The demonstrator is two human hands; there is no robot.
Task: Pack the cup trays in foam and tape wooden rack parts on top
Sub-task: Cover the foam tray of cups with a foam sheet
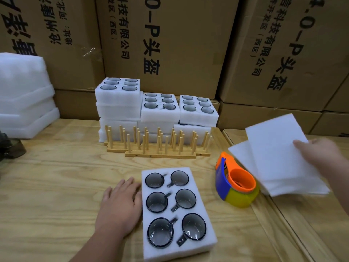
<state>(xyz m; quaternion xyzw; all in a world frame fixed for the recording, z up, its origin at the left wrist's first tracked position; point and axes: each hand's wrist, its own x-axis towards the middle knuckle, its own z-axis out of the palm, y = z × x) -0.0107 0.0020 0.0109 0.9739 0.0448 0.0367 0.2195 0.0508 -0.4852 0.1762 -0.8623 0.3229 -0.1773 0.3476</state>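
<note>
A white foam cup tray [203, 207] holding several dark glass cups lies near the table's front edge. My left hand [120, 205] rests flat on the table, fingers straight, touching the tray's left side. My right hand [321, 154] grips the top white foam sheet [273, 148] of a small stack [243, 154] at the right and lifts it tilted. Wooden rack parts [160, 148] with upright pegs stand at mid table. Behind them sit stacked foam cup trays [160, 112].
An orange, blue and yellow tape dispenser [236, 182] sits between the front tray and the foam sheets. A pile of foam [24, 95] stands at the far left, a dark glass object [11, 146] beside it. Large cardboard boxes [170, 44] wall the back.
</note>
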